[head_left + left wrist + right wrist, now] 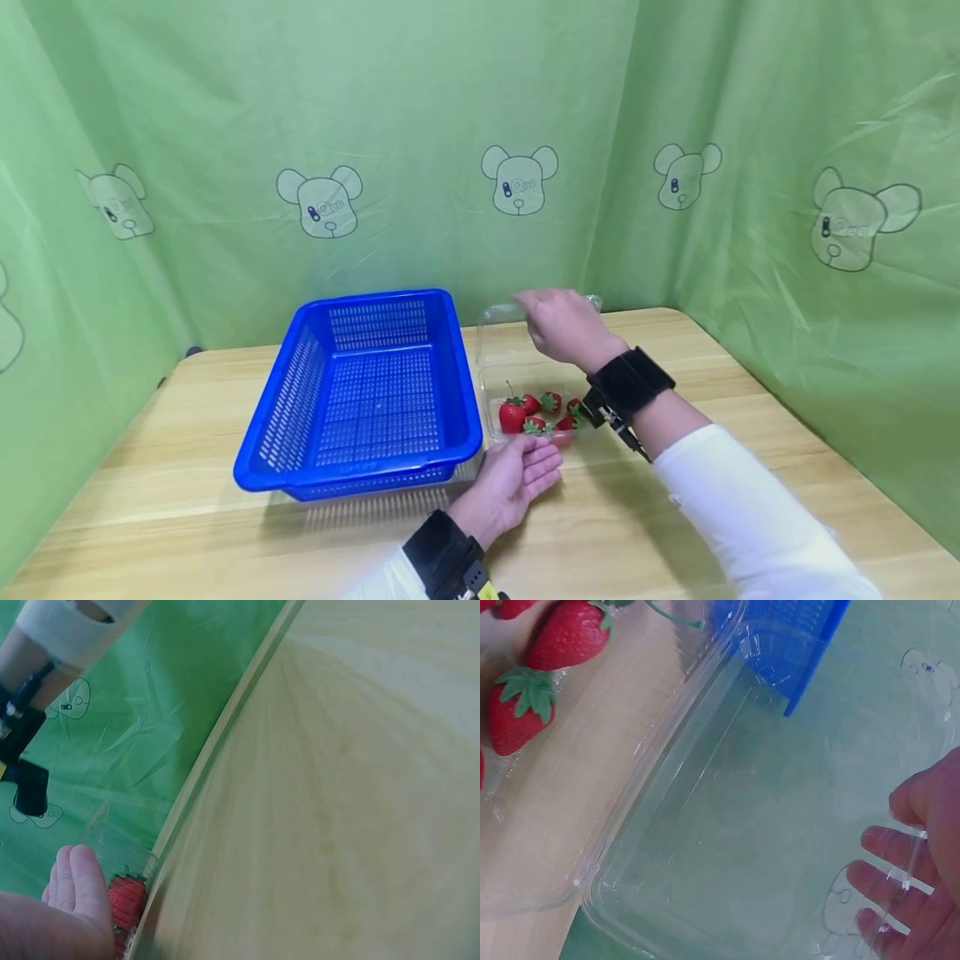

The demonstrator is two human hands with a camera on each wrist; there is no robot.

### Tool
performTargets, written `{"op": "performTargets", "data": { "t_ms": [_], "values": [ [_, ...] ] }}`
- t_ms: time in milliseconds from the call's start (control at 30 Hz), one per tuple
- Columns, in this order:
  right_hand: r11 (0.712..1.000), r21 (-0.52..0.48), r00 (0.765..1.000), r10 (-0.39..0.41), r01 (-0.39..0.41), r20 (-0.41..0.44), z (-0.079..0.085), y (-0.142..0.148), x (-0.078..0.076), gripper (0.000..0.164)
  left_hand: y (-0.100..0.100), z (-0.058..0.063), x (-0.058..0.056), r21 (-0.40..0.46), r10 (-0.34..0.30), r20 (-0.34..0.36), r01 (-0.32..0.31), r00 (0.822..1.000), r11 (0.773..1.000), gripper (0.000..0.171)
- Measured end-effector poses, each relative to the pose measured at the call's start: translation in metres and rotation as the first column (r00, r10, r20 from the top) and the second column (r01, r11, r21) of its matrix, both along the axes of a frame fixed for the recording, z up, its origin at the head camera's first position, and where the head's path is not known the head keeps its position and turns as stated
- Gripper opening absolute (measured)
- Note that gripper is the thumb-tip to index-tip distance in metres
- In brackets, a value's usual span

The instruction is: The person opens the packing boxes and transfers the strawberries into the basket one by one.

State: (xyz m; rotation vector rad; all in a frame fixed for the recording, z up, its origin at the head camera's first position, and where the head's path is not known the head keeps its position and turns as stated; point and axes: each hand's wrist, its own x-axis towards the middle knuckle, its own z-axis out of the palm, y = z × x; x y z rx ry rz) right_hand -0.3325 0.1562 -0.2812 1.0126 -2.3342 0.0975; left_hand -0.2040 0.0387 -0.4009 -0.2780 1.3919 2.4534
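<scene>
A clear plastic clamshell box [489,402] stands on the table with several red strawberries [512,417] in its base. Its hinged lid [735,825] is raised at the back. My right hand [564,327] pinches the lid's far edge, thumb on one face and fingers showing through the plastic from the other. In front of the box, my left hand [513,483] lies with its palm turned up and fingers straight, right at the near wall. The left wrist view shows those fingers beside a strawberry [126,901] behind clear plastic.
A blue slotted plastic basket [352,472] sits to the left of the box, close beside it. Green curtains [420,100] with bear-head drawings hang around the back and sides of the wooden table [675,533].
</scene>
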Motion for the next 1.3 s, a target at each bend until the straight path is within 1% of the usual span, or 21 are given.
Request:
{"op": "performTargets", "data": {
  "t_ms": [133, 233, 333, 400, 500, 600, 767, 867, 1000, 1067, 1167, 1233, 1300],
  "values": [
    [0.998, 0.009, 0.996, -0.062, 0.062, 0.062, 0.003, -0.003, -0.01, 0.041, -0.001, 0.001, 0.001, 0.003, -0.011, -0.009, 0.011, 1.0, 1.0, 0.027],
    [0.995, -0.005, 0.986, -0.093, 0.095, 0.14, 0.007, -0.006, -0.014, 0.043, -0.002, 0.001, 0.001, 0.004, -0.016, -0.016, 0.017, 1.0, 1.0, 0.026],
    [0.994, -0.038, 0.973, -0.093, 0.103, 0.21, 0.01, -0.008, -0.015, 0.042, -0.002, 0.001, 0.001, 0.001, -0.013, -0.015, 0.013, 1.0, 1.0, 0.026],
    [0.992, -0.065, 0.963, -0.091, 0.111, 0.254, 0.011, -0.009, -0.013, 0.041, -0.002, 0.0, 0.0, 0.002, -0.007, -0.011, 0.007, 1.0, 1.0, 0.027],
    [0.988, -0.098, 0.952, -0.085, 0.119, 0.295, 0.011, -0.007, -0.01, 0.04, -0.001, 0.0, 0.0, 0.0, -0.002, -0.006, 0.002, 1.0, 1.0, 0.027],
    [0.984, -0.132, 0.946, -0.072, 0.12, 0.317, 0.009, -0.005, -0.005, 0.039, -0.001, -0.001, -0.001, -0.01, -0.004, 0.001, 0.004, 1.0, 1.0, 0.028],
    [0.978, -0.183, 0.955, -0.044, 0.101, 0.293, 0.004, -0.002, 0.004, 0.035, -0.001, 0.0, -0.001, -0.022, -0.019, 0.006, 0.019, 1.0, 1.0, 0.029],
    [0.973, -0.209, 0.959, -0.038, 0.1, 0.28, 0.002, 0.0, 0.01, 0.035, -0.002, 0.001, -0.001, -0.023, -0.04, -0.001, 0.04, 0.999, 0.999, 0.031],
    [0.963, -0.245, 0.952, -0.037, 0.116, 0.305, -0.001, 0.002, 0.021, 0.037, -0.004, 0.003, 0.002, -0.039, -0.073, -0.015, 0.073, 0.997, 0.997, 0.033],
    [0.956, -0.266, 0.945, -0.036, 0.127, 0.325, -0.002, 0.003, 0.026, 0.038, -0.005, 0.004, 0.004, -0.058, -0.091, -0.016, 0.09, 0.996, 0.994, 0.033],
    [0.943, -0.299, 0.936, -0.036, 0.149, 0.351, -0.005, 0.006, 0.034, 0.039, -0.006, 0.007, 0.01, -0.119, -0.126, -0.028, 0.122, 0.992, 0.985, 0.029],
    [0.933, -0.321, 0.928, -0.036, 0.164, 0.371, -0.007, 0.008, 0.038, 0.039, -0.006, 0.011, 0.014, -0.181, -0.163, -0.056, 0.151, 0.985, 0.972, 0.026],
    [0.924, -0.338, 0.918, -0.035, 0.181, 0.396, -0.011, 0.01, 0.042, 0.038, -0.006, 0.016, 0.02, -0.255, -0.21, -0.101, 0.178, 0.973, 0.95, 0.023]
  ]
}}
